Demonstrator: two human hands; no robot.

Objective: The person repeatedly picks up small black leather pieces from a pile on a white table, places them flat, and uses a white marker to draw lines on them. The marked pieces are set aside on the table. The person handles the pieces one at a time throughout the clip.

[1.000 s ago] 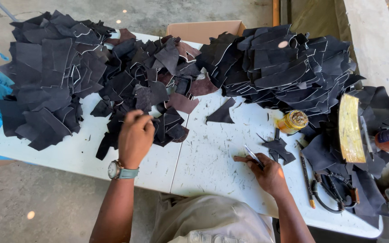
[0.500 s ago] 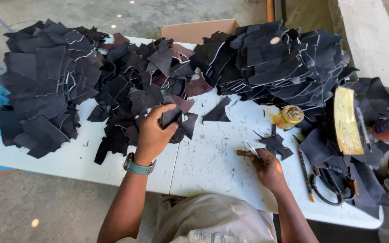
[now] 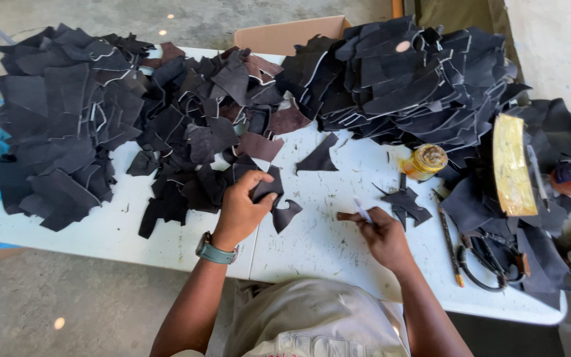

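While the left hand closes its fingers on a dark leather scrap at the near edge of the middle heap of offcuts, the right hand pinches a small blade-like tool just above the white counter. Between the two hands the scrap hangs partly over the counter. Farther right stand a small yellow glue jar, a few loose cut pieces and black scissors.
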